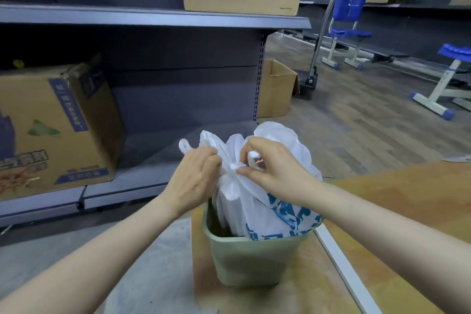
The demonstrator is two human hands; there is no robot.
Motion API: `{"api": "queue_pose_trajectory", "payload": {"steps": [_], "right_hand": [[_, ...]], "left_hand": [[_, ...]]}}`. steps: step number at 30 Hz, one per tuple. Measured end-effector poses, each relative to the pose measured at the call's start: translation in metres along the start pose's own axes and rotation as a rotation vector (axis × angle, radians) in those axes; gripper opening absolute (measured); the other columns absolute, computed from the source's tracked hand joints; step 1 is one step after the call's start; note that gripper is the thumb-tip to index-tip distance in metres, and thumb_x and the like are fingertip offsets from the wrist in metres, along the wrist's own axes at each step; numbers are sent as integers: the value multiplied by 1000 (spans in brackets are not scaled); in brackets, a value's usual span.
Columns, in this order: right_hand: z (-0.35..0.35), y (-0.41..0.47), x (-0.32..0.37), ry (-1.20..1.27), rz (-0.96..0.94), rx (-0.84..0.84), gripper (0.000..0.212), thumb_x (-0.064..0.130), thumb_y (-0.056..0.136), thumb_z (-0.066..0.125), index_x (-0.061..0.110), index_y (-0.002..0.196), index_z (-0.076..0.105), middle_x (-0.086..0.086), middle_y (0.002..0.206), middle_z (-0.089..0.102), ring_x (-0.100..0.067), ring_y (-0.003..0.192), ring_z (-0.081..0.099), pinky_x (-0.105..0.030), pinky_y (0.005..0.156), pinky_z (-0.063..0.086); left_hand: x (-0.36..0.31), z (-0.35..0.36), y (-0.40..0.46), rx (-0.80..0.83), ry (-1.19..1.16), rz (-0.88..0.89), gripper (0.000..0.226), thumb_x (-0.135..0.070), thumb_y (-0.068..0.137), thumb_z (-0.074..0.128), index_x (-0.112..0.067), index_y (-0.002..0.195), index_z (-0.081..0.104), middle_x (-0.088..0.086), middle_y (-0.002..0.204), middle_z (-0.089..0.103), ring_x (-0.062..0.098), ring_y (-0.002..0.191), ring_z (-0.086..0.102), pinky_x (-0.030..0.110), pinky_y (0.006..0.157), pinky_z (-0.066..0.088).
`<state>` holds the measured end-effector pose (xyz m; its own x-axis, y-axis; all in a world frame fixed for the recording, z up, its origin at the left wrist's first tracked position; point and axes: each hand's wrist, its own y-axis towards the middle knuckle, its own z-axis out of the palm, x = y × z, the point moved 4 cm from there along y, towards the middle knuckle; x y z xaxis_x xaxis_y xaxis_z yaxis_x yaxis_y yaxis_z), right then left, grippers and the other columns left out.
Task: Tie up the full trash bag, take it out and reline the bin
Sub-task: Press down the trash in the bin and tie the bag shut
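Observation:
A white trash bag (257,209) with blue print stands in a small pale green bin (244,260) on the floor. Its top is gathered into a knot between my hands, with the loose handles fanning upward. My left hand (196,178) pinches the left handle at the knot. My right hand (272,163) grips the right handle, thumb pressed against the knot. Dark space shows inside the bin to the left of the bag.
A grey metal shelf unit (153,18) stands behind the bin, with cardboard boxes (53,125) on it. An open carton (276,89) sits on the floor by its end. Blue stools (349,30) and a trolley stand at the right. A wooden board (407,211) lies at my right.

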<state>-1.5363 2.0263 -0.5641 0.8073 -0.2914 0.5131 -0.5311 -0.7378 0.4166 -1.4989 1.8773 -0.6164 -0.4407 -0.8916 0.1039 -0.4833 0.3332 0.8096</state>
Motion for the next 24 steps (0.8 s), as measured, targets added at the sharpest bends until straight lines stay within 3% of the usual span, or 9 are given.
{"api": "queue_pose_trajectory", "payload": {"steps": [3, 5, 8, 12, 14, 17, 21, 23, 24], "right_hand": [[2, -9, 1, 88, 19, 16, 33, 29, 90, 60, 0, 80, 51, -5, 69, 54, -14, 58, 45, -24, 56, 39], [3, -12, 0, 186, 79, 42, 49, 45, 89, 50, -3, 84, 52, -15, 76, 61, -21, 64, 56, -35, 62, 45], [2, -14, 1, 255, 90, 75, 44, 45, 87, 43, 5, 86, 60, -8, 89, 65, -15, 89, 59, -25, 77, 47], [-8, -16, 10, -146, -238, -34, 43, 36, 93, 33, 4, 71, 51, -5, 71, 52, -17, 66, 41, -26, 54, 33], [-15, -20, 5, -456, -353, -58, 48, 34, 99, 25, 7, 66, 47, -3, 69, 48, -16, 56, 36, -21, 43, 18], [-12, -29, -20, -588, -311, 66, 61, 38, 101, 12, 9, 62, 49, -3, 62, 51, -23, 40, 41, -20, 41, 18], [-15, -35, -38, -527, -212, 87, 44, 40, 98, 26, 18, 62, 36, 9, 59, 38, -11, 50, 33, -18, 44, 20], [-20, -31, -37, -323, -115, 62, 35, 40, 92, 33, 20, 63, 37, 11, 65, 39, -8, 59, 37, -21, 52, 31], [-21, -29, -33, -163, -44, 55, 34, 40, 90, 36, 19, 63, 41, 9, 71, 46, -9, 66, 42, -21, 60, 37]], "left_hand": [[3, -5, -23, 89, 30, -36, 5, -14, 86, 44, -12, 85, 39, 7, 88, 52, 21, 72, 38, 32, 63, 33], [6, -6, -29, 157, 109, -51, 8, -21, 86, 45, -13, 88, 44, 3, 83, 58, 18, 76, 41, 30, 74, 33], [10, -5, -30, 318, 70, -85, 17, -13, 77, 59, -20, 81, 43, -18, 64, 38, 13, 60, 33, 21, 59, 24], [13, -19, -32, 412, 205, 27, 10, -15, 72, 42, -17, 79, 36, -3, 56, 47, 19, 41, 44, 22, 38, 10], [19, -25, -34, 433, 225, 80, 13, -11, 70, 37, -15, 83, 39, 2, 54, 47, 23, 38, 44, 22, 34, 17], [31, -22, -43, 486, 190, 65, 31, -1, 65, 55, -15, 91, 43, 5, 51, 49, 26, 36, 47, 24, 30, 30], [34, -17, -40, 546, 110, -60, 26, -7, 71, 55, -22, 87, 40, 2, 56, 50, 26, 42, 50, 27, 35, 32], [33, -24, -30, 491, -28, -191, 11, -25, 86, 50, -20, 78, 45, -3, 68, 48, 20, 55, 52, 30, 45, 38], [33, -31, -24, 455, -165, -303, 23, -34, 88, 48, -17, 72, 50, -4, 72, 48, 16, 62, 51, 28, 53, 40]]}}
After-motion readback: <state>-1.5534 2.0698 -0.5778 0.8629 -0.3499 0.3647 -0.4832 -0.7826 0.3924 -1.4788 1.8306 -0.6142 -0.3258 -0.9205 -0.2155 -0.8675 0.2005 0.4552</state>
